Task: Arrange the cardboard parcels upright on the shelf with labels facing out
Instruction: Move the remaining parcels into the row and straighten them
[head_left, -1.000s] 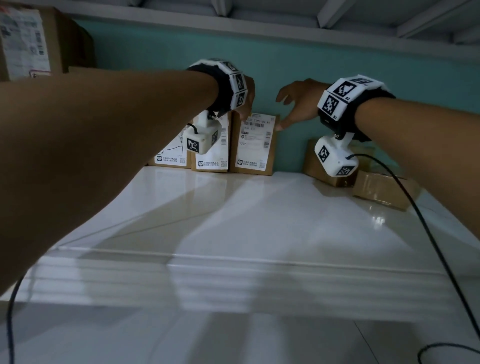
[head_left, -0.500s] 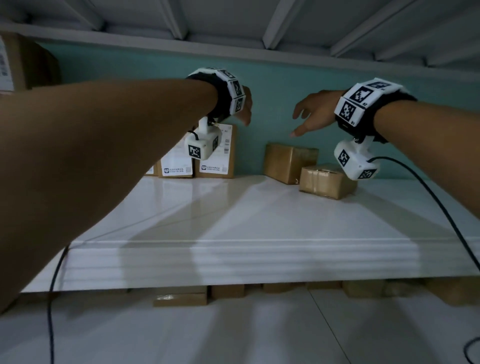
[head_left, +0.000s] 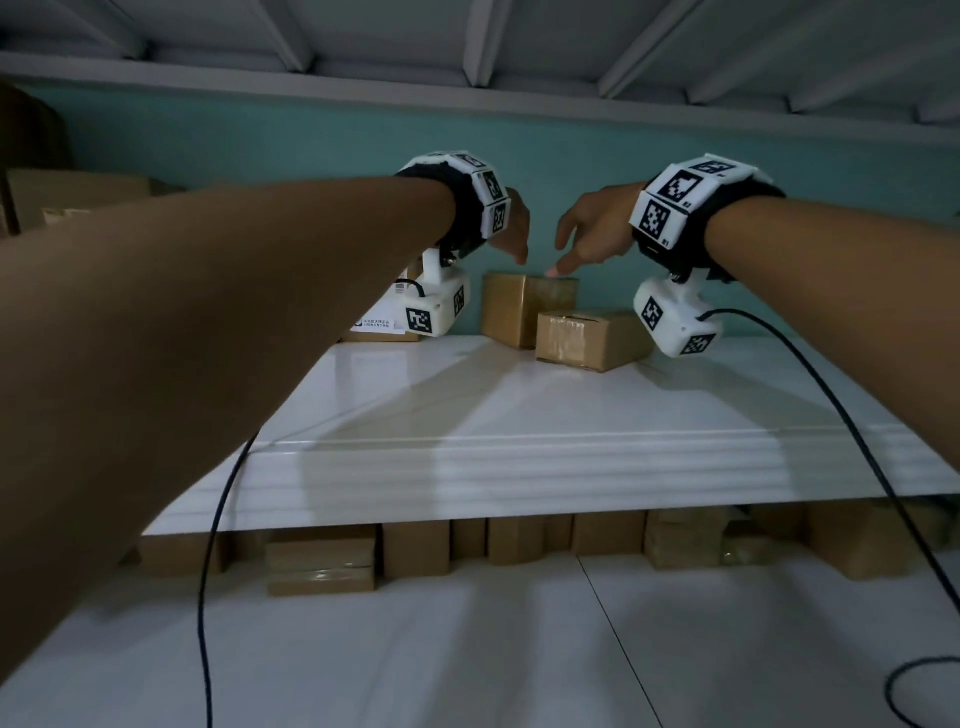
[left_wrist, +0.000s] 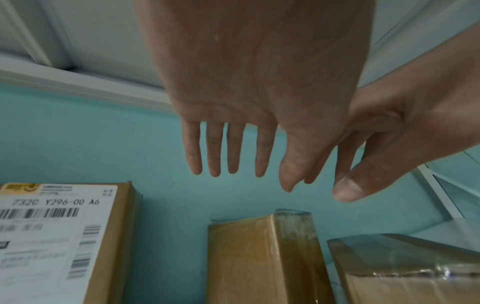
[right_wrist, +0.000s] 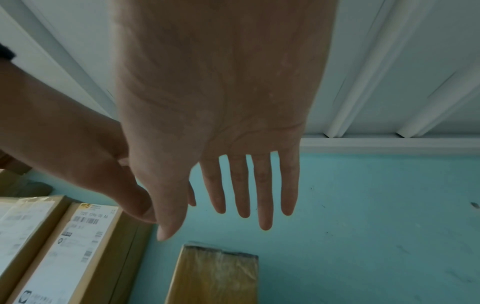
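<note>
In the head view, I am reaching both arms over the white shelf (head_left: 519, 410) toward the back wall, my left hand (head_left: 511, 228) and right hand (head_left: 589, 231) hovering close together above a plain brown parcel (head_left: 511, 309) that is standing on end against the wall with no label showing. A second unlabelled parcel (head_left: 589, 338) is lying flat just in front of it and to its right, and a labelled parcel (head_left: 382, 325) is showing partly behind my left wrist unit. My right index fingertip is pointing down at the standing parcel's top edge; I cannot tell from here whether it is touching. In the left wrist view, my left fingers (left_wrist: 226, 152) are hanging straight and slightly spread, holding nothing, well clear of the parcel tops below; my right hand is coming in from the right side with its thumb (left_wrist: 350, 189) lowest. The labelled parcel (left_wrist: 62, 242) is standing upright with its label facing out, while the two taped brown parcels beside it are showing bare cardboard. In the right wrist view, my right fingers (right_wrist: 249, 189) are likewise straight, spread and empty, poised over the taped top of the brown parcel (right_wrist: 215, 275). I am judging the step in hand to be the approach to the next unlabelled parcel. The next move is calling for a two-handed hold on its sides, then a turn to bring its label forward, wherever that label is, and a setting upright beside the labelled row without knocking the flat parcel.
</note>
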